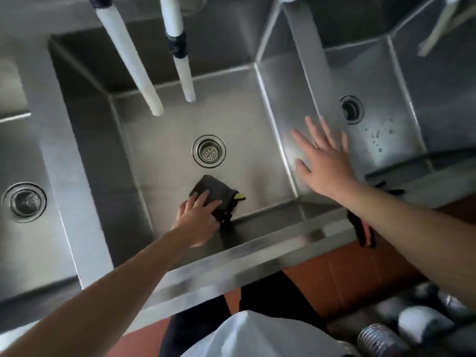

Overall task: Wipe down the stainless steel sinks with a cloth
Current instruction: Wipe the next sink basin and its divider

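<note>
**Middle basin under the cloth, right basin yet to dry**

Wiping in hand on the floor of the middle sink (164, 130), near the front wall. Dark cloth (213, 193) with a yellow tag, lying flat just in front of the drain (209, 151), pressed down by the left hand (197, 217), fingers straight and slightly apart on top of it. Right hand (325, 163) raised over the divider between middle and right sink (381, 140), fingers spread wide, holding nothing; whether touching the steel, impossible to tell.

Judged from the steel: middle floor dull and free of drops, probably mostly done. Water beads lying beside the right drain (351, 110), so that basin likely not wiped. Left sink (33, 243) only partly in view, state unclear. Walls and rims likely left too.

No brand, label or legible writing anywhere; cloth tag too small to read.
</note>
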`<state>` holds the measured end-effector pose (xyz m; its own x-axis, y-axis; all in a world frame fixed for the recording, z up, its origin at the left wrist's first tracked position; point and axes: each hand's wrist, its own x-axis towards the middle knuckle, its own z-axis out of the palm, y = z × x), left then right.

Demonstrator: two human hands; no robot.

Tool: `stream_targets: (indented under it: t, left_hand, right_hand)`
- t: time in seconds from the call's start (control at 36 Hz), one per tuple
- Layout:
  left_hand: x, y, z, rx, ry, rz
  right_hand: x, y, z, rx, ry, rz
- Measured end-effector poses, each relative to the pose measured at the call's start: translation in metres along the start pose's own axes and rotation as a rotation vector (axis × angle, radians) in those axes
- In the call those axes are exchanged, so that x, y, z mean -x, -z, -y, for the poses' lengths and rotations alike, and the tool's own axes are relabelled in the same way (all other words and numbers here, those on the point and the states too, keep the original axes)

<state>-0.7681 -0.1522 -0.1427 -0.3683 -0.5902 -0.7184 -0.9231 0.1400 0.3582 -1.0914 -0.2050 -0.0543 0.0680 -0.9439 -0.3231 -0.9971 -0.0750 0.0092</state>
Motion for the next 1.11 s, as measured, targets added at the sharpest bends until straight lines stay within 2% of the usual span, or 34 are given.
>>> stream_targets:
  t: [0.06, 0.11, 0.17, 0.22, 0.31, 0.42, 0.56, 0.69, 0.81, 0.97, 1.11]
  left_hand:
    - [-0.029, -0.009, 0.004, -0.109, 0.066, 0.093]
    - [-0.054, -0.014, 0.012, -0.196, 0.104, 0.080]
    - [-0.076, -0.020, 0.020, -0.284, 0.080, 0.058]
    - [-0.087, -0.029, 0.028, -0.364, -0.020, 0.037]
    - [-0.095, -0.042, 0.036, -0.511, -0.192, 0.053]
    - [-0.099, -0.054, 0.053, -0.491, -0.366, -0.062]
    - [-0.116, -0.078, 0.070, -0.464, -0.541, -0.135]
    - [-0.147, -0.088, 0.035, -0.514, -0.736, -0.112]
    - [-0.180, -0.087, -0.016, -0.506, -0.806, -0.137]
    - [-0.232, -0.083, -0.107, -0.546, -0.808, -0.096]
    - [-0.239, -0.083, -0.108, -0.552, -0.783, -0.094]
  right_hand:
    - [-0.008, 0.002, -0.019, 0.029, -0.055, -0.004]
    - [-0.017, -0.003, -0.033, 0.079, -0.062, 0.023]
    - [-0.030, -0.012, -0.046, 0.140, 0.008, 0.039]
    - [-0.042, -0.016, -0.050, 0.184, 0.107, -0.004]
    - [-0.057, -0.025, -0.057, 0.170, 0.159, -0.117]
    - [-0.060, -0.034, -0.060, 0.111, 0.196, -0.244]
    - [-0.060, -0.037, -0.059, 0.035, 0.141, -0.327]
    - [-0.061, -0.039, -0.062, 0.020, 0.142, -0.323]
    - [-0.061, -0.037, -0.060, 0.008, 0.150, -0.280]
    - [-0.059, -0.037, -0.061, 0.024, 0.134, -0.247]
    - [-0.058, -0.037, -0.059, 0.003, 0.127, -0.272]
